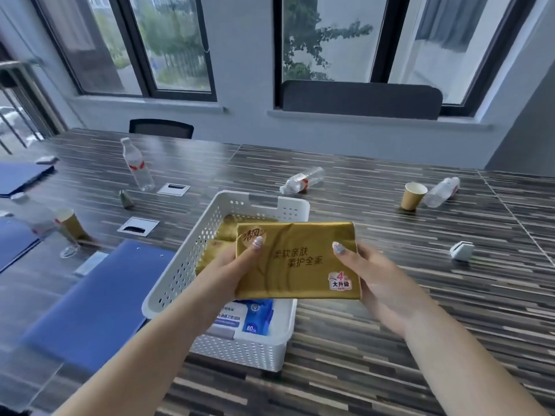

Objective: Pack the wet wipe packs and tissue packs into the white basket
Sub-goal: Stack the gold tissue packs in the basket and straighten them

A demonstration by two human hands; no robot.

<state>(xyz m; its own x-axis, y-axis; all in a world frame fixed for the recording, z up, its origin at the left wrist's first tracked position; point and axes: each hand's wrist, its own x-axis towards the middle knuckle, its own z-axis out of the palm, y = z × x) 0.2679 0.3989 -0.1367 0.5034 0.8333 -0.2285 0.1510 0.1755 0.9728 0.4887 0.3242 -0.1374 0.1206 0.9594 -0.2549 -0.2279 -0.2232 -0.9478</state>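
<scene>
A gold tissue pack (pixel 300 262) is held flat just above the white basket (pixel 183 265). My left hand (pixel 231 265) grips its left end, thumb on top. At the right end my right hand (pixel 375 274) holds it the same way. Inside the basket lie more gold tissue packs (pixel 228 235) at the far end and a blue and white wet wipe pack (pixel 240 316) at the near end, partly hidden under the held pack.
Blue folders (pixel 90 301) lie left of the basket. Water bottles (pixel 136 166) (pixel 301 180) (pixel 441 192) and paper cups (pixel 413 196) (pixel 72 225) are scattered on the striped table (pixel 420 295). A small white holder (pixel 461 250) sits at the right.
</scene>
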